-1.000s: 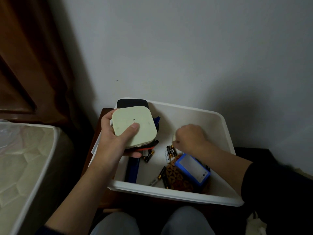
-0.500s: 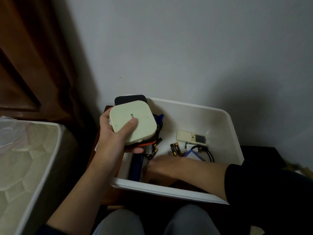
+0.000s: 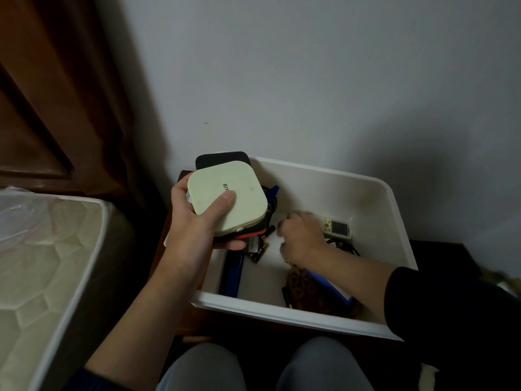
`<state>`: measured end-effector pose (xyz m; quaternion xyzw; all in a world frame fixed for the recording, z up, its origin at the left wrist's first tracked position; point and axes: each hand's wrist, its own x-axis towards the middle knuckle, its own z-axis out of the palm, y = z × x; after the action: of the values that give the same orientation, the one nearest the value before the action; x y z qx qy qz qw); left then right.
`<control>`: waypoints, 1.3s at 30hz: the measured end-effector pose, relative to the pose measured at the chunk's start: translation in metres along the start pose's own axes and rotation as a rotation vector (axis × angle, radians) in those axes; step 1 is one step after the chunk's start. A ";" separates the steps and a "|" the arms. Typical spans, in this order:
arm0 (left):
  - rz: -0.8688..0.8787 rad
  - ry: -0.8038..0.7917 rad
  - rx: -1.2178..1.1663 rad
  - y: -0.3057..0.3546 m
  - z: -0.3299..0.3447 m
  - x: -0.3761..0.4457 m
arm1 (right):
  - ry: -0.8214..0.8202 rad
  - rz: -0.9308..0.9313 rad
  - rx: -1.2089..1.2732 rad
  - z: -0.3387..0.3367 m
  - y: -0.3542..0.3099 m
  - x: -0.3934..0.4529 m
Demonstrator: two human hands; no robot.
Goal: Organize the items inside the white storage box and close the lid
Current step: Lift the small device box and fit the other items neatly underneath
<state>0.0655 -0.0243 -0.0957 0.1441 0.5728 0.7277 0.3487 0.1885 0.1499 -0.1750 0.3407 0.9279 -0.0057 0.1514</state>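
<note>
Here the left hand (image 3: 194, 221) grips a cream square device (image 3: 225, 197) over the white storage box (image 3: 394, 221); the right hand (image 3: 303, 238), blurred, reaches inside, its grip unclear.

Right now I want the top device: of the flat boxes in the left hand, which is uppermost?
The cream box, under the left hand's thumb; the black one sits beneath it.

text: "E/N", partly legible, cut off by thumb | on: top face of cream square device (image 3: 227, 197) held in left hand (image 3: 194, 224) | small white remote (image 3: 337, 228): markings too small to read | other items: no legible print
</note>
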 end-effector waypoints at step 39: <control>-0.018 0.003 0.011 -0.002 -0.004 0.002 | 0.027 0.071 0.083 0.002 -0.008 -0.002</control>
<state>0.0626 -0.0256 -0.0991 0.1396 0.5788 0.7215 0.3535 0.1856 0.1428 -0.1775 0.3792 0.9162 -0.0342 0.1248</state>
